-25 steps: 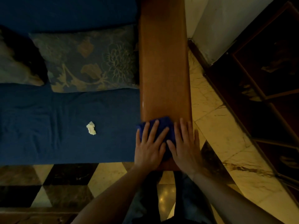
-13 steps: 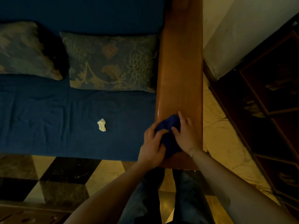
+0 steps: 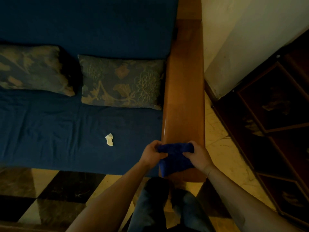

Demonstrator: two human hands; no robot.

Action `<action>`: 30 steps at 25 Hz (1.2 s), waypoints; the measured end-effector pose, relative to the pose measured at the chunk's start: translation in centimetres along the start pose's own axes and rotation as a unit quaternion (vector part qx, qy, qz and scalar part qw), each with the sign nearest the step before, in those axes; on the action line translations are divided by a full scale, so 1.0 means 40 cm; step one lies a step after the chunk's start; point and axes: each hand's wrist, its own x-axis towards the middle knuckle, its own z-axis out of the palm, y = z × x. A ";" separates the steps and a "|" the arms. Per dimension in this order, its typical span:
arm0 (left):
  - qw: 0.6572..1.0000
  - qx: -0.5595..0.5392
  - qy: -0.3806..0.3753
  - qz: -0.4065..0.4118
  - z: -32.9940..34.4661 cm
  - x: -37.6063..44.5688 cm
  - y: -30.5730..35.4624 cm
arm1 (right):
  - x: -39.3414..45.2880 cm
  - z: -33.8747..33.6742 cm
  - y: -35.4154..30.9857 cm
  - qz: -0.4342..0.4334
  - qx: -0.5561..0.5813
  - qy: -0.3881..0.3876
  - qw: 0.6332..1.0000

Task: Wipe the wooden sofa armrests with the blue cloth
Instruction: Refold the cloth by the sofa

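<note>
The wide wooden armrest (image 3: pixel 184 97) runs from the near edge of the sofa up to the top of the head view, glossy and orange-brown. At its near end hangs the blue cloth (image 3: pixel 175 158), bunched and held up between both hands. My left hand (image 3: pixel 153 154) pinches the cloth's left edge, over the inner side of the armrest. My right hand (image 3: pixel 198 155) grips its right edge, above the armrest's near end. The cloth hides that end of the wood.
The blue sofa seat (image 3: pixel 58 131) lies left of the armrest, with two patterned cushions (image 3: pixel 122 82) and a crumpled white scrap (image 3: pixel 109 139) on it. A dark wooden cabinet (image 3: pixel 270 118) stands at the right, across a strip of marble floor (image 3: pixel 220 148). A wall (image 3: pixel 250 30) is behind.
Both hands were pressed flat on the cloth on the armrest. They have gathered it, lifted it off the wood, and now hold it by its two sides. The view shifted right.
</note>
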 end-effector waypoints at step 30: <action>0.835 -0.139 0.292 0.446 -0.162 -0.814 0.551 | -0.646 -0.353 -0.558 -0.488 0.164 0.064 0.855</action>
